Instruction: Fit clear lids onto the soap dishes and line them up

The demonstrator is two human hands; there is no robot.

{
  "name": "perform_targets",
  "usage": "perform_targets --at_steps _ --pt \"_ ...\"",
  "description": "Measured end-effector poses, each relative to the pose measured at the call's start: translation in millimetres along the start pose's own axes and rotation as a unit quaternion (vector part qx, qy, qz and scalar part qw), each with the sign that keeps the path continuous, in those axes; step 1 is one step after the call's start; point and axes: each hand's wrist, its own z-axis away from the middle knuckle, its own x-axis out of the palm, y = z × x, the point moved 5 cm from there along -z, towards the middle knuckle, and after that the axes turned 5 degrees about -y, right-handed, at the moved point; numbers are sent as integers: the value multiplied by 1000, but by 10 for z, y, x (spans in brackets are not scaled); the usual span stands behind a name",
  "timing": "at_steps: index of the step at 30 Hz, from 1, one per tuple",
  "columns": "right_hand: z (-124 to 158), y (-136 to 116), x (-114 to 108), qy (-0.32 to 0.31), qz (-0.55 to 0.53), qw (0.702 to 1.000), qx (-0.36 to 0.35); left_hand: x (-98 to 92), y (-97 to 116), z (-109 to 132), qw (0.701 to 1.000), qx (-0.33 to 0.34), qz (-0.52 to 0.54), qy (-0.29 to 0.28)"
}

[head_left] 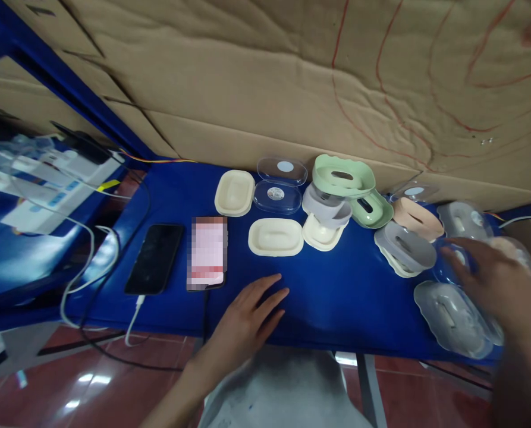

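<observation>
My left hand [247, 318] lies flat on the blue table [336, 297] near its front edge, fingers stretched out, holding nothing. A cream soap-dish tray [275, 236] sits just beyond its fingertips. My right hand [492, 279] hovers blurred at the right, fingers spread over a cluster of clear lids and a grey dish [405, 245]. A clear plastic lid [452, 318] lies just below that hand. Whether the right hand touches anything I cannot make out.
Two phones lie at the left, a dark one [154, 258] and a lit one [208, 252], both on cables. Green [344, 175], grey [327, 208], cream [234, 192] and peach [417, 217] dish parts stand along the cardboard wall [292, 71]. A power strip [46, 178] sits far left.
</observation>
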Motion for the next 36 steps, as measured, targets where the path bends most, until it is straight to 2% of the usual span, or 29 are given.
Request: perform_targets --at_steps 1,4,6,8,11,14,17,20,22,25,30,33,36 --pt "12 -359 85 -32 -6 999 -41 -73 -26 -65 1000 10 -29 4" --pt "34 -1358 274 -21 -50 990 -131 -259 -186 -332 989 18 -144 -7" --pt "31 -1878 400 -23 -79 978 -192 -331 -303 -517 980 28 -193 -33" --pt "23 -2237 502 -27 -95 966 -240 -354 -380 -662 975 55 -202 -77" --pt "26 -2520 606 -23 -109 954 -279 -388 -452 -833 973 89 -180 -114" --pt "76 -2651 694 -26 -121 942 -311 -486 -593 -1083 975 84 -191 -78" --pt "151 -2722 759 -42 -144 927 -344 -573 -844 -1433 973 35 -224 -47" --pt "206 -2737 768 -36 -172 916 -360 -567 -1039 -1716 971 10 -227 -79" --pt "233 -2735 760 -28 -185 909 -372 -545 -1078 -1787 971 5 -219 -95" --pt "252 -2735 735 -21 -203 897 -391 -506 -1021 -1710 971 5 -220 -93" --pt "235 -2703 628 -1 -246 886 -393 -457 -845 -1361 972 23 -218 -89" --pt "134 -2571 595 49 -241 921 -301 -484 -724 -1147 976 33 -201 -80" --pt "-7 -2448 692 36 -198 958 -206 -476 -547 -946 980 73 -159 -93"
